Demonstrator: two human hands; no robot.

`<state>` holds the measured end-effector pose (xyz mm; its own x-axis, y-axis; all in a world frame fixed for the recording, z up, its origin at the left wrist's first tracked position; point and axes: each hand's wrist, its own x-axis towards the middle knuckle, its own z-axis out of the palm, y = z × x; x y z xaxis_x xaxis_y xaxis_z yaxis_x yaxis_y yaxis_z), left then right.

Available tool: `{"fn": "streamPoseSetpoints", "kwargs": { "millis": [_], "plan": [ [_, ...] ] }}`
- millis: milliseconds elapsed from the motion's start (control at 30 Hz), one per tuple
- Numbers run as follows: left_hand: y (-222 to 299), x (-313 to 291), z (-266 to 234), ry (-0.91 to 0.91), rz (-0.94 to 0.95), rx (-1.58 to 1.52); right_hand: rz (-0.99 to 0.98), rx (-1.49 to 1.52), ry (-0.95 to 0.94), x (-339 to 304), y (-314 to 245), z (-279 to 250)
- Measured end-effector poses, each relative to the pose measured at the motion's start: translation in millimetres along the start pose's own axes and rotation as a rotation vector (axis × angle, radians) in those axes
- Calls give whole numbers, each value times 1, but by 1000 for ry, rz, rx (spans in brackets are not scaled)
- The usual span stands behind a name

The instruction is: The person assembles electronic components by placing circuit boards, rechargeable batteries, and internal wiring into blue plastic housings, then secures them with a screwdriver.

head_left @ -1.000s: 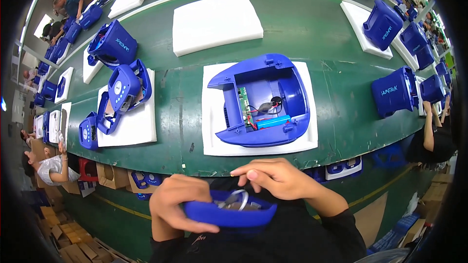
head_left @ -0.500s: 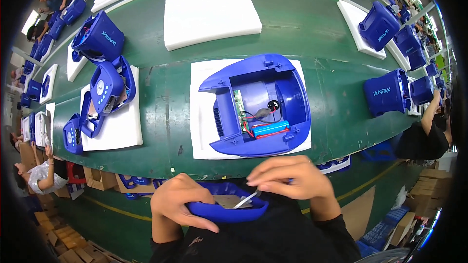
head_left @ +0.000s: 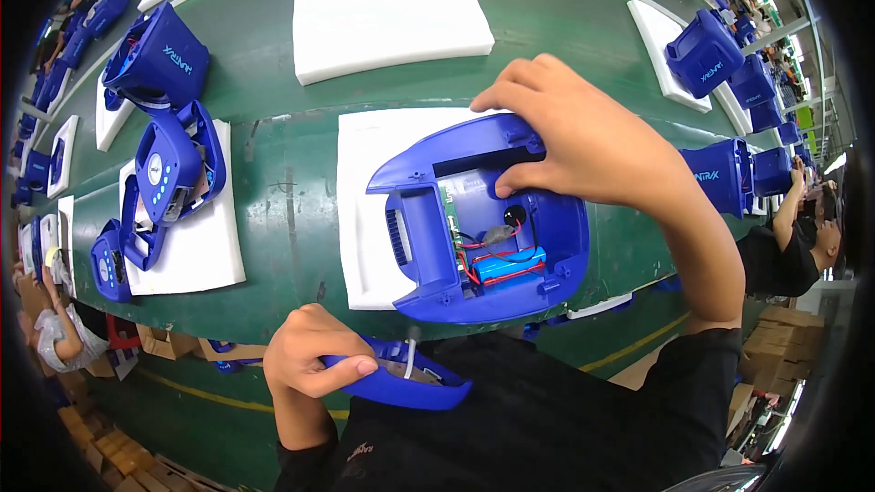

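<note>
My left hand point(head_left: 317, 346) is closed on a small blue plastic cover point(head_left: 401, 392), held in front of my body below the table edge. A white cable point(head_left: 410, 357) with a grey end sticks up out of this cover. At the far right rim of a large open blue housing point(head_left: 456, 307), my right hand point(head_left: 570, 132) grips the wall, thumb inside and fingers outside. Inside the housing lie a light-blue battery pack point(head_left: 510, 266) with red wires, a green circuit board point(head_left: 448, 219) and a round black part point(head_left: 515, 216). The housing overlaps a white foam pad point(head_left: 360, 237).
Another foam pad point(head_left: 392, 18) lies farther back on the green table point(head_left: 283, 210). Left of me, blue housings and panels rest on a foam pad point(head_left: 205, 255). More blue housings point(head_left: 715, 173) stand at the right, near a co-worker point(head_left: 793, 246).
My right hand has left the white cable and taken hold of the large housing's far right rim. The housing has shifted toward me and tilted slightly. My left hand still holds the small cover.
</note>
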<state>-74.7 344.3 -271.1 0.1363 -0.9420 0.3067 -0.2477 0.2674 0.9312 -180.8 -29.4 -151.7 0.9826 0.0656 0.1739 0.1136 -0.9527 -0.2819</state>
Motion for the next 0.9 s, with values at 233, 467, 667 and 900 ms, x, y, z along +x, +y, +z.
{"fn": "streamPoseSetpoints", "kwargs": {
  "millis": [233,467,667,900],
  "plan": [
    [-12,5,-2,21,-60,-48,125,14,-375,22,3,-8],
    [-14,5,-11,82,-81,-41,151,-40,-497,29,5,-10],
    [-15,-19,-22,284,-98,-43,-65,142,-362,-7,16,-35],
    [-26,-23,-22,327,-149,-23,-76,120,-220,-20,-6,-6]
  ]
}}
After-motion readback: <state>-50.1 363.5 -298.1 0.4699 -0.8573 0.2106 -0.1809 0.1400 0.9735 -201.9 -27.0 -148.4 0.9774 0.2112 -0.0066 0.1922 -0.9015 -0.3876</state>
